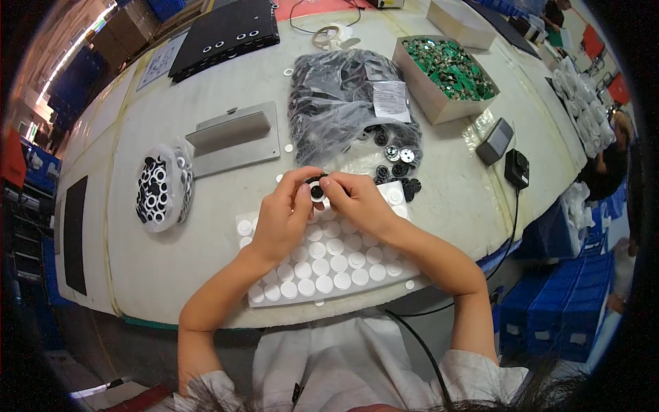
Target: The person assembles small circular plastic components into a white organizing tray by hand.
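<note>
Between the fingertips of both hands sits a small round part [316,193], black in the middle with a white ring. My left hand [287,213] pinches it from the left, and my right hand [357,202] grips its right side. Beneath my hands lies a white tray [263,300] bearing rows of white round discs [323,285]. Just beyond my right hand, several black round parts [401,169] spill from a large clear plastic bag [336,103] full of dark pieces. Two of the loose parts show silvery faces.
A clear bag of black and white rings [152,192] stands at the left, near a grey metal plate with an upright flange [237,141]. Back right is a box [446,110] of green circuit boards. Nearby are a small dark device [494,142], a black cabled block [517,169] and a tape roll [331,37].
</note>
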